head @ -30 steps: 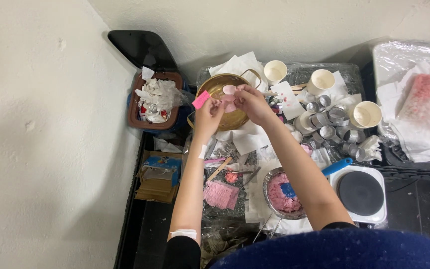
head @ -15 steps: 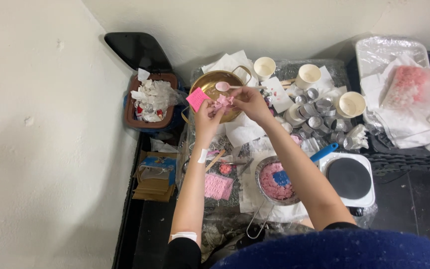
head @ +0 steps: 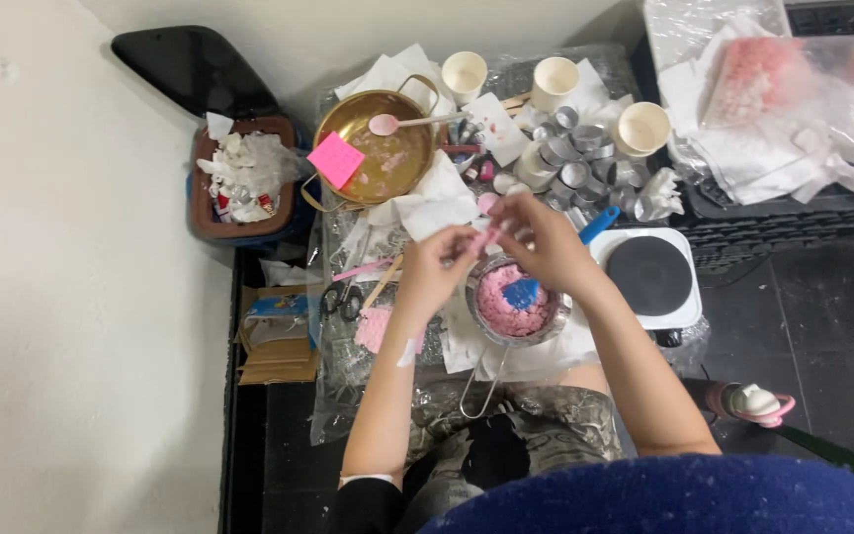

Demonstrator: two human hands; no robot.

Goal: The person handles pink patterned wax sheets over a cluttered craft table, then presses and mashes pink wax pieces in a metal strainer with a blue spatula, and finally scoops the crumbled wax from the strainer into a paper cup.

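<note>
Hands meet just above the small metal pan of pink flakes [head: 516, 302]: our left hand [head: 437, 267] and right hand [head: 538, 240] are pinched together on a small pink piece [head: 487, 234], too small for us to tell what it is, and both sets of fingers close on it rather than lying open. We judge the main risk to be a drop: the piece is held only at the fingertips, and if it slips it could land in the pan among the flakes, where it would be hard to tell apart, or on the crumpled white paper [head: 427, 210] beside it. Our right forearm also passes close to the blue spatula [head: 555, 265] that stands in the pan with its handle sticking out toward the black hotplate [head: 650, 275]; a nudge could tip the pan and scatter flakes. Compared with a second ago, our hands have come back from over the brass pot [head: 376, 148] to the pan nearer us. The pink spoon [head: 385, 124] now rests across the pot, and the pink sticky note [head: 335, 159] sits on its rim, no longer by our fingers.
</note>
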